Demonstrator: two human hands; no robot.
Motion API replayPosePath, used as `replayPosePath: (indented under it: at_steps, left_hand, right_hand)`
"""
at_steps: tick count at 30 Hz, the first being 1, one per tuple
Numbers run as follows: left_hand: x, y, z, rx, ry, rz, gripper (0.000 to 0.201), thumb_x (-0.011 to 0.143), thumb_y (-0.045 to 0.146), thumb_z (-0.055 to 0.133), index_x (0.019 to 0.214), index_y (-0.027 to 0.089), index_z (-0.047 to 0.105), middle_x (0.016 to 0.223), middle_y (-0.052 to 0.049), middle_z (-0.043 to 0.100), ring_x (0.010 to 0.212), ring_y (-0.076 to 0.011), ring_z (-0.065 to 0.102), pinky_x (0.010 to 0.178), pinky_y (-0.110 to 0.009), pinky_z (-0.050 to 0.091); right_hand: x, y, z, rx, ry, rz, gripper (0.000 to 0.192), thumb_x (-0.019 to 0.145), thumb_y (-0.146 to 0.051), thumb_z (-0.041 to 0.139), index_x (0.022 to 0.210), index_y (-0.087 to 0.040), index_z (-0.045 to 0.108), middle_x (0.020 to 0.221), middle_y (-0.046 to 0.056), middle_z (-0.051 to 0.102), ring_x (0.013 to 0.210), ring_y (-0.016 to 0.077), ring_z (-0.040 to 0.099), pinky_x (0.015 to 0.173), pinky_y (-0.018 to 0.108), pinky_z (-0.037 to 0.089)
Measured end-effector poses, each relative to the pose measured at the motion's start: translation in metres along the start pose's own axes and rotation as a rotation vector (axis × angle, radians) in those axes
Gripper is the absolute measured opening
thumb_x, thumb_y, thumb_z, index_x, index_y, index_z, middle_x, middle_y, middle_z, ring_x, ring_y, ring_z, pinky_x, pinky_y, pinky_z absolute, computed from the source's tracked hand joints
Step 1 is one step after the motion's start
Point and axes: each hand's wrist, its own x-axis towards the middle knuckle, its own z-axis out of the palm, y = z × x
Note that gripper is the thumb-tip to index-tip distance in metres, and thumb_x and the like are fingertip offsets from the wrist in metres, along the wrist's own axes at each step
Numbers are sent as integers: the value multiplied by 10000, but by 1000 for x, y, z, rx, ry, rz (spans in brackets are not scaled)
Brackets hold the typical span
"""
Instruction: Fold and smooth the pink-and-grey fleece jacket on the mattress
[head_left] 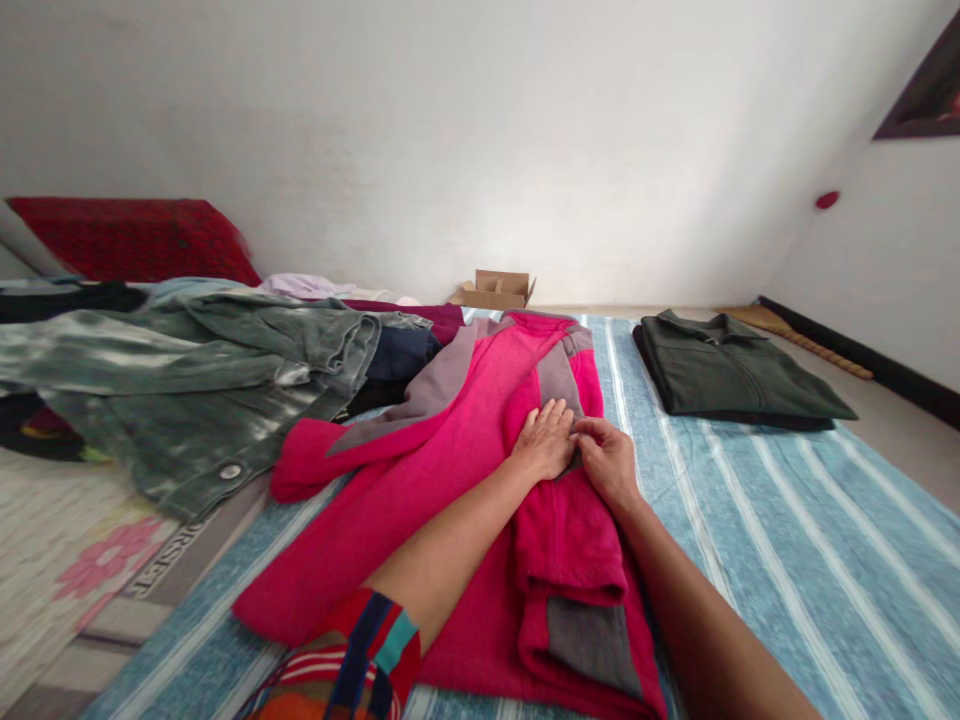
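A pink and grey fleece jacket (480,450) lies spread on a blue striped sheet (697,500). Its right sleeve is folded in over the body, while the other sleeve reaches out to the left. My left hand (547,438) rests flat on the folded sleeve, fingers stretched out. Close beside it, my right hand (606,460) pinches the sleeve's edge between thumb and fingers. The jacket's collar points away from me, toward the wall.
Folded dark green garments (742,370) are stacked at the right. A grey-green denim jacket (202,370) tops a heap of clothes on the left. An open cardboard box (495,290) and a red patterned item (135,240) stand near the wall (450,140).
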Motion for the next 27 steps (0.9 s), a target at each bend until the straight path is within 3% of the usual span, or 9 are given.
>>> replayPosePath:
  at_steps: [3,6,9,14,18,27]
  left_hand:
    - [-3,-1,-2,-13,-25,2,546,916,387,220,1406,149,258,1517,-87,172,1394,-220,80,1113,-422,132]
    - [-5,-2,-3,-29,-30,12,540,915,386,233,1410,170,256,1519,-72,170,1397,-205,68,1119,-411,115]
    - [-3,-4,-1,-55,-13,10,540,923,403,206,1407,172,263,1519,-66,170,1397,-192,69,1120,-410,107]
    - [4,-2,4,-85,33,-32,578,904,469,226,1396,173,294,1509,-78,203,1391,-207,116,1111,-433,123]
    - [5,-3,5,-100,42,-34,591,900,483,214,1391,168,312,1507,-76,209,1388,-208,130,1106,-441,133]
    - [6,-5,4,-75,1,-39,591,904,486,197,1396,173,292,1510,-79,199,1390,-208,120,1100,-451,145]
  right_hand:
    - [-5,-20,-1,-121,-87,-91,216,672,-214,494,781,-178,676,777,26,671,737,187,589,735,315,445]
    - [-15,-39,-1,-389,-260,-222,252,726,-148,427,814,-187,661,781,33,665,690,168,588,647,274,440]
    - [-32,-51,-3,-628,-357,-330,259,760,-96,394,782,-191,634,826,61,646,775,177,589,698,273,442]
    - [-68,-46,-4,-782,-372,-359,205,801,-127,424,880,-186,603,964,91,619,927,216,571,825,335,453]
    - [-88,-32,1,-898,-333,-433,285,833,-130,420,1069,-160,576,1158,133,576,1123,264,497,949,431,392]
    - [-97,-31,6,-977,-315,-463,415,843,-340,520,1192,-118,559,1271,203,510,1215,356,421,976,507,361]
